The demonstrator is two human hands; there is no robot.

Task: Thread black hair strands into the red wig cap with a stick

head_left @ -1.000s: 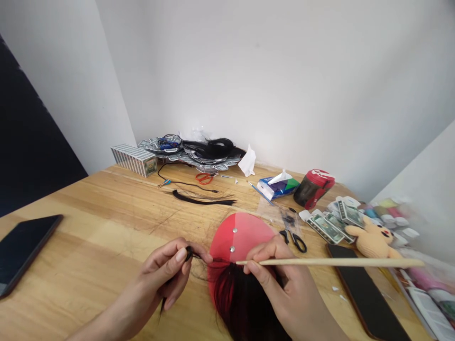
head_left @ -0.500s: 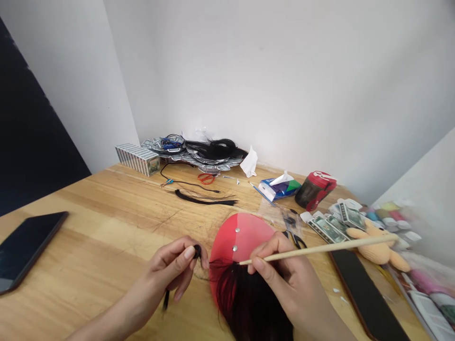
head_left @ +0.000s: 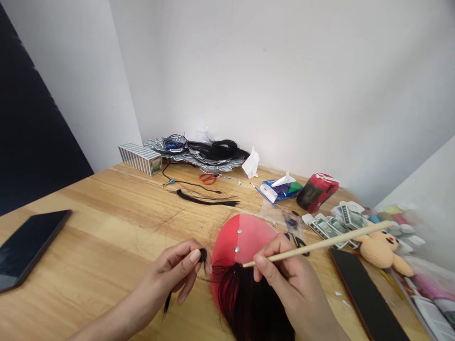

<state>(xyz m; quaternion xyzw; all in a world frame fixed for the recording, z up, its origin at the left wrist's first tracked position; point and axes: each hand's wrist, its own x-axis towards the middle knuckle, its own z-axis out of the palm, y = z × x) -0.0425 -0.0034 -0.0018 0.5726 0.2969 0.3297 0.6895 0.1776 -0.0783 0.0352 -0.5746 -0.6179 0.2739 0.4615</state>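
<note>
My left hand (head_left: pixel 181 267) pinches a lock of black hair (head_left: pixel 203 255) between thumb and fingers; its loose end hangs below the palm. My right hand (head_left: pixel 284 274) grips a pale wooden stick (head_left: pixel 327 243) like a pen. The stick's thin tip points left and meets the top edge of a mass of black hair (head_left: pixel 258 308). That hair covers the lower part of a rounded red and pink piece (head_left: pixel 227 237) with two silver studs on its upper half. Fine strands stretch from the hair towards my left fingers. My right hand hides part of the piece's right side.
Behind lie a black hair strip (head_left: pixel 206 199), orange-handled scissors (head_left: pixel 209 178), a tissue pack (head_left: pixel 280 188) and a dark red-lidded cup (head_left: pixel 317 192). Dark scissors (head_left: pixel 300 244), a phone (head_left: pixel 369 293) and a plush toy (head_left: pixel 380 251) are at right. A tablet (head_left: pixel 30 248) lies left.
The view has shifted slightly. The stick's rear end has dropped towards the plush toy, baring the toy's face, and its tip has moved a little. Both hands keep their holds.
</note>
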